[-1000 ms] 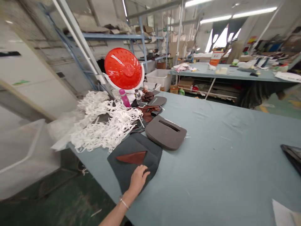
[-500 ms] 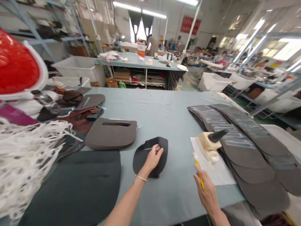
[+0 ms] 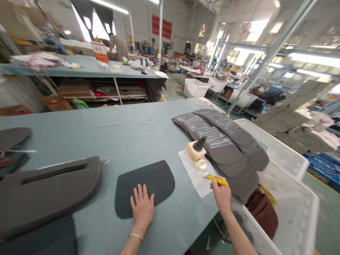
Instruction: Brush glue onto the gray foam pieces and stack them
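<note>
My left hand [image 3: 142, 207] lies flat, fingers spread, on a dark fabric panel [image 3: 148, 179] with rounded corners. The panel rests flat on the blue-grey table covering. In my right hand [image 3: 221, 194] is a yellow-handled brush [image 3: 216, 179], its pale bristles low over a white sheet [image 3: 192, 177]. On that sheet stands a cream-coloured block-like container [image 3: 193, 151] with a dark cone [image 3: 199, 143] on top. Whitish residue shows near the brush tip. Just beyond lie overlapping stacks of dark panels [image 3: 228, 159] with clear strips across them.
At the left, a thick grey slotted pad [image 3: 53, 191] lies near more dark pieces. White plastic bins [image 3: 297, 198] stand against the table's right side, one with brown material [image 3: 262, 212] in it. A second table [image 3: 87, 72] stands behind, with a person bending beyond it.
The view has swung right. My left hand has let go of the panel's folded edge and now presses on it, spread flat. The brush has moved onto the white sheet by the container.
</note>
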A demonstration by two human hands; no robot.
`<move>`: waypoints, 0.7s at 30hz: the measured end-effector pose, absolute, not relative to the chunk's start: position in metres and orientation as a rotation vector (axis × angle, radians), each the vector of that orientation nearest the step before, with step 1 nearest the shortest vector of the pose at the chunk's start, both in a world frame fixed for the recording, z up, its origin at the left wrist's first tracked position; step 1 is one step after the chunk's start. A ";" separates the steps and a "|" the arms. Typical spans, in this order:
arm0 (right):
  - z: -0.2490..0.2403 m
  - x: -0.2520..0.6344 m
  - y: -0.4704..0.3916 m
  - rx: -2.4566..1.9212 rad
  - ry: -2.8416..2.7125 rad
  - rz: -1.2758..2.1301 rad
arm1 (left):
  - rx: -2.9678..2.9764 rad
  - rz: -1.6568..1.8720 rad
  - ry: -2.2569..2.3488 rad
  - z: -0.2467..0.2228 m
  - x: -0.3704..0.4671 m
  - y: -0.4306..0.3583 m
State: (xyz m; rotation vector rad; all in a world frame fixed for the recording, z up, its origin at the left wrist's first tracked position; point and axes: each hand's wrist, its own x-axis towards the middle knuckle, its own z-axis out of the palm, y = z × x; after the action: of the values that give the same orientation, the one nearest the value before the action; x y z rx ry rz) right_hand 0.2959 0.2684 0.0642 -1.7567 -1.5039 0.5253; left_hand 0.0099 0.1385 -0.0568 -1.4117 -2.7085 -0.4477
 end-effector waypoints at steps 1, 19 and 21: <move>0.065 0.299 0.282 -1.761 -1.455 0.509 | -1.357 -0.455 -2.730 -0.054 0.017 0.144; 0.018 0.309 0.349 -1.638 -1.642 0.366 | -1.149 -0.472 -2.701 -0.053 0.009 0.140; 0.025 0.310 0.345 -1.599 -1.804 0.287 | -1.115 -0.473 -2.725 -0.052 0.012 0.151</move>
State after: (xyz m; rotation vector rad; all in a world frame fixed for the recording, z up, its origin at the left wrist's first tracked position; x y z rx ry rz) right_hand 0.3099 0.3452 0.0252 -1.5991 -1.8043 0.2866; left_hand 0.0121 0.1515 -0.0523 -1.1153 -2.7254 -0.4734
